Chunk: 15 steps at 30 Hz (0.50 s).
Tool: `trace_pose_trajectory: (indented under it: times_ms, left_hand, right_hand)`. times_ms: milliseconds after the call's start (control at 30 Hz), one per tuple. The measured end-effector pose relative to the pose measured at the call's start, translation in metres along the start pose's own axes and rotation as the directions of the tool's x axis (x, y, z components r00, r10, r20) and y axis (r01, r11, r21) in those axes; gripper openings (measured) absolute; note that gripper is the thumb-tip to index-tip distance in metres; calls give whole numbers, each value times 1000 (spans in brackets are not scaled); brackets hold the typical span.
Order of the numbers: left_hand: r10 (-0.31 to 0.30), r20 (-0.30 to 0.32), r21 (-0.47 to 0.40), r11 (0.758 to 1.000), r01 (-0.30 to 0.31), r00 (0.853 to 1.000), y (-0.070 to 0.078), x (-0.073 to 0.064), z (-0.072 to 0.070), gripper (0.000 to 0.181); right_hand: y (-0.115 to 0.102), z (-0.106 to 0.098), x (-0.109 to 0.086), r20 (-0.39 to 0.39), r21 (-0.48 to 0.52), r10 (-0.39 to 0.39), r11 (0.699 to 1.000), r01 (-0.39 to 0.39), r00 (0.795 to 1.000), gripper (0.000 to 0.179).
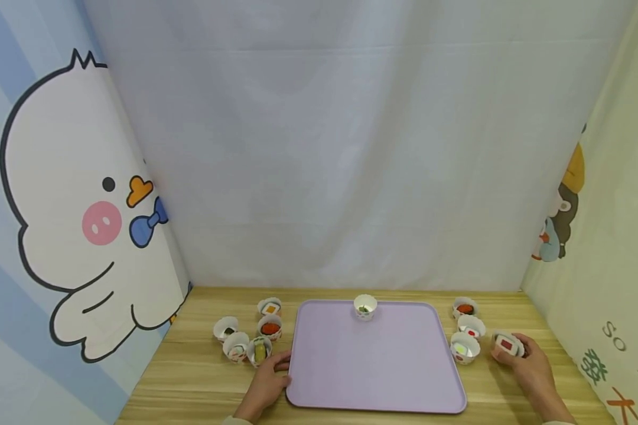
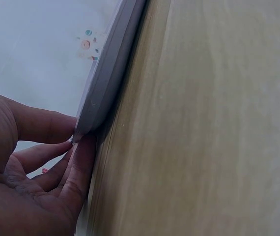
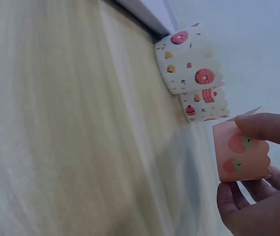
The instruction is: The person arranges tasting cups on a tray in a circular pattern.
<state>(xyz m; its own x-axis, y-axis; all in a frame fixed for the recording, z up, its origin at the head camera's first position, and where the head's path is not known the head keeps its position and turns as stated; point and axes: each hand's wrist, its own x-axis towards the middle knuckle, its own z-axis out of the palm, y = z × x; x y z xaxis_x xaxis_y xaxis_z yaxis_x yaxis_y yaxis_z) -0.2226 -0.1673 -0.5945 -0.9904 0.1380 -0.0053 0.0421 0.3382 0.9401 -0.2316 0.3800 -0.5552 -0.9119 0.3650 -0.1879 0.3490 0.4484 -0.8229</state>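
On the tabletop lies a lilac tray (image 1: 374, 360), its left rim pinched between the thumb and fingers of my left hand (image 1: 268, 381). The left wrist view shows that hand (image 2: 37, 172) at the tray's edge (image 2: 100, 93), with a fingertip low against its underside. My right hand (image 1: 531, 363) grips a small pink paper cup (image 3: 240, 150) printed with strawberries, right of the tray. The cup appears raised above the table. Inside is a white square piece with a dark red centre (image 1: 506, 344). A white paper cup (image 1: 365, 308) with something green inside stands at the tray's back edge.
Left of the tray several paper cups cluster, one with a yellowish roll (image 1: 260, 352), another with orange-red filling (image 1: 270, 328). On the right are three more cups, the front one (image 1: 465, 348) beside the tray's edge. A white curtain (image 1: 319, 177) hangs behind the table.
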Motion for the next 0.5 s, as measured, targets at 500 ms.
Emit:
trace_pose_trajectory:
  times_ms: [500]
  left_hand:
    - [-5,0,-4,1000,5,1000,1,0,-1,58]
  right_hand:
    - [-34,-6,-19,-60,25,-92,995,94,994,80]
